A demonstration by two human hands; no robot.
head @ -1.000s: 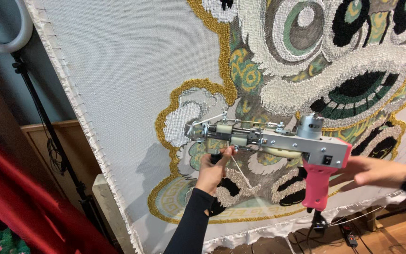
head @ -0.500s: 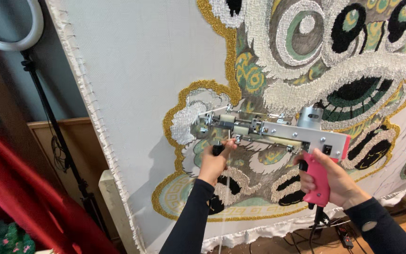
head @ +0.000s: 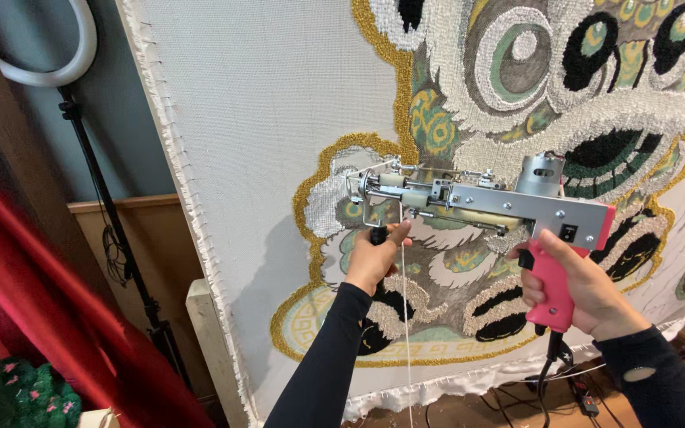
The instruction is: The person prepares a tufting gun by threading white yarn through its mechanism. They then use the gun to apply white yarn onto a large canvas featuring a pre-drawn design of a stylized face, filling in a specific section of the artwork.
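My left hand (head: pixel 376 257) is closed around the front handle of the tufting gun (head: pixel 485 202), my right hand (head: pixel 576 289) around its pink grip. The gun spans between them, its tip against the stretched cloth (head: pixel 263 119). Bare cloth lies open to the left, up to the frayed edge (head: pixel 176 166); a white yarn (head: pixel 406 333) hangs below my left hand

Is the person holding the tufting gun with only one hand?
No: the right hand grips the pink handle of the tufting gun, and the left hand holds the front grip below its nose.
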